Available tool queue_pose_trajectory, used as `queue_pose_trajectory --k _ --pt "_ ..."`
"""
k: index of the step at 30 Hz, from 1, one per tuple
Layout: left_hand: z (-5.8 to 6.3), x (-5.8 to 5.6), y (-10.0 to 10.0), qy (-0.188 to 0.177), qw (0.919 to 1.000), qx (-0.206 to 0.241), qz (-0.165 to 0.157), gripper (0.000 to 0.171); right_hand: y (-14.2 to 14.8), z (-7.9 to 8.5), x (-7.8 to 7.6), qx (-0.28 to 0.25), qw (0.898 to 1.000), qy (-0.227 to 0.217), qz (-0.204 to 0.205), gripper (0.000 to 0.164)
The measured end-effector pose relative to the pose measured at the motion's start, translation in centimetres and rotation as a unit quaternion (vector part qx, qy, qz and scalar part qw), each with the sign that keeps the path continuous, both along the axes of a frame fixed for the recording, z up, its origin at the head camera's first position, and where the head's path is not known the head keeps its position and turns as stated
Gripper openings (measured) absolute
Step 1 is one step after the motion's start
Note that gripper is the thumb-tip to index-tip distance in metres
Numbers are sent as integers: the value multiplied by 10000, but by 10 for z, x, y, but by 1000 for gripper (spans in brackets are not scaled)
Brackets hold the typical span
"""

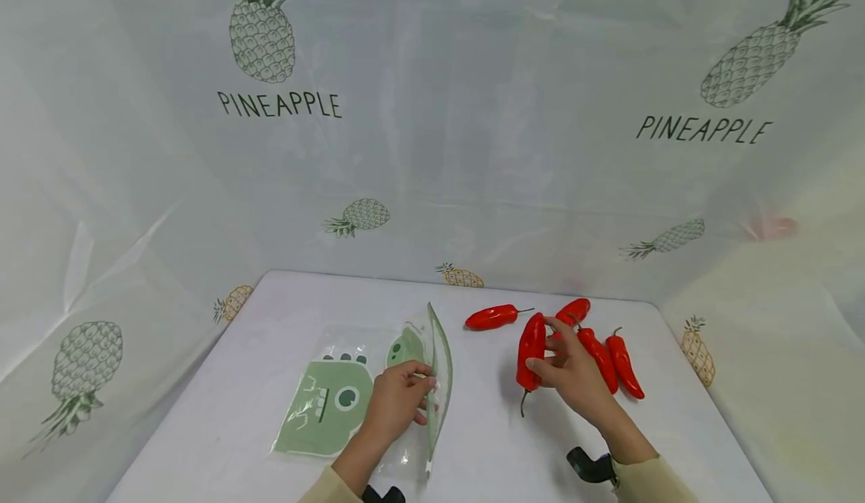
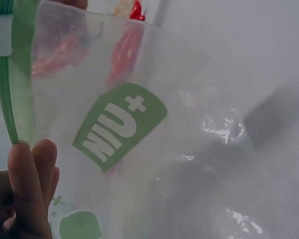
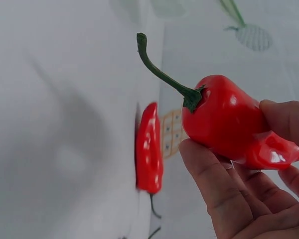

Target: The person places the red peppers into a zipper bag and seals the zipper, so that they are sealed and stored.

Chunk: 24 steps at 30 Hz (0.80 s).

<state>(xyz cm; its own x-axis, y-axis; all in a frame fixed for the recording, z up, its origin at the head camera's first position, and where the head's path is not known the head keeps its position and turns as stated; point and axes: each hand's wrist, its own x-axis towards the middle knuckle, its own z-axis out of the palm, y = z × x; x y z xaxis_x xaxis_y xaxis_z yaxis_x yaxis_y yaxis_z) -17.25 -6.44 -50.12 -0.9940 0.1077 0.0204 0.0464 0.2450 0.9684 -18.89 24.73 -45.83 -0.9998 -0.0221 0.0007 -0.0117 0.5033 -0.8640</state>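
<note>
My left hand point(image 1: 400, 399) pinches the green zip edge point(image 1: 441, 375) of a clear zip bag point(image 2: 189, 149), held up off the table. In the left wrist view the bag bears a green "NIU+" label point(image 2: 119, 127), and a white slider point(image 2: 1, 36) sits on its zip. My right hand point(image 1: 574, 371) grips a red chili pepper point(image 1: 531, 353) above the table, its green stem point(image 3: 164, 74) pointing down in the head view. Fingers and thumb lie on opposite sides of the pepper in the right wrist view. Part of the bag is hidden behind the left hand.
A flat bag printed with a green cartoon face point(image 1: 307, 413) lies left of the left hand. One red chili pepper point(image 1: 489, 317) lies at the back; several more, such as one at the right point(image 1: 625, 368), lie beside the right hand. Pineapple-printed sheeting point(image 1: 459, 150) surrounds the white table point(image 1: 223, 413).
</note>
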Motion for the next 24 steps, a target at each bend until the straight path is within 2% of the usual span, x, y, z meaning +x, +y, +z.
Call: queue_pose_trajectory --k 9,16,20,24 --pt "-2 -1 7 34 9999 -107 -3 14 -48 12 0 -585 9977 40 349 89" --pt "-4 0 12 53 9993 -380 -44 12 -92 22 3 -1377 9879 157 692 84" --pt "-5 2 13 104 9985 -529 -87 14 -111 20 7 -1586 9844 169 748 82" --pt "-5 4 13 175 9982 -568 -116 16 -119 13 11 -1461 9863 98 763 81"
